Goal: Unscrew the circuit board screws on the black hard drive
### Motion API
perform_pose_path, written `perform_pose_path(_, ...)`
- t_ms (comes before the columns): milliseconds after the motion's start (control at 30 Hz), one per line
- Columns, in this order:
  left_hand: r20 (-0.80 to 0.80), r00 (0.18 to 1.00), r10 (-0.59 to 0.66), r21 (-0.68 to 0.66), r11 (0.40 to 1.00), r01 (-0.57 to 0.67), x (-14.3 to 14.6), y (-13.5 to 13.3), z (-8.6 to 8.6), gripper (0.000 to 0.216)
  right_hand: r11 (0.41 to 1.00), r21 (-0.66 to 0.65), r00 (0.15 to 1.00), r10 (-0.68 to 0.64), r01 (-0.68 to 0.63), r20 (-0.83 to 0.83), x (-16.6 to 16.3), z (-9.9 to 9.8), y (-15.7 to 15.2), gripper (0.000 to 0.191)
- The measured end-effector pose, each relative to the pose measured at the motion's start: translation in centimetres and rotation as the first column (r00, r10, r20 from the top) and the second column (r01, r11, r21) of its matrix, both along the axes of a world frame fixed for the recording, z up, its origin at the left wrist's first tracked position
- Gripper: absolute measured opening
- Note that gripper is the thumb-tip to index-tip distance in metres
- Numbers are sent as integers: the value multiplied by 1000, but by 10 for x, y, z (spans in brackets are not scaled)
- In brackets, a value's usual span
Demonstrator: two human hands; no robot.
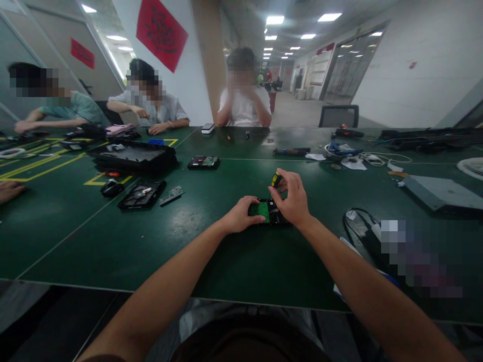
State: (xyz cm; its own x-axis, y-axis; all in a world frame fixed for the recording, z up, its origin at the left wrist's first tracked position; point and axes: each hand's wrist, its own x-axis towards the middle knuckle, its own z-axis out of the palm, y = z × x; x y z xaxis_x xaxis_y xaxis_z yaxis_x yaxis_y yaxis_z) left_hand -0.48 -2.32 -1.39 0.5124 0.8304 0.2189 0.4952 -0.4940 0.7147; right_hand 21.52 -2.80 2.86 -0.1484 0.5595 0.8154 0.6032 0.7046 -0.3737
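Observation:
In front of me on the green table lies a small black device point(278, 217) with a green circuit board point(263, 211) showing in its left part. My left hand point(243, 215) grips its left end, thumb and fingers at the near and far edges. Above the right part, my right hand point(292, 198) is closed around a yellow-and-black screwdriver point(276, 179), held upright. Its handle top shows between thumb and fingers; the tip is hidden, so I cannot tell whether it touches the device.
To the left are an opened black casing point(142, 195), a loose circuit board point(171, 195) and a black tray point(134, 157). Another opened device point(204, 162) sits farther back. A grey metal box point(445, 192) and cables point(372, 157) occupy the right. Several people sit around the table.

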Motion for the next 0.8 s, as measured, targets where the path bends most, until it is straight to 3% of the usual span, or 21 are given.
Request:
perform_pose_path(600,10,1000,14,-25,1000,-13,1,-2,2,60,999,-1,999,-53,53,14,1,-1,-1,61)
perform_pose_path(800,8,1000,14,-15,1000,-14,1,-2,2,60,1000,-11,999,-14,14,30,1,1,0,66)
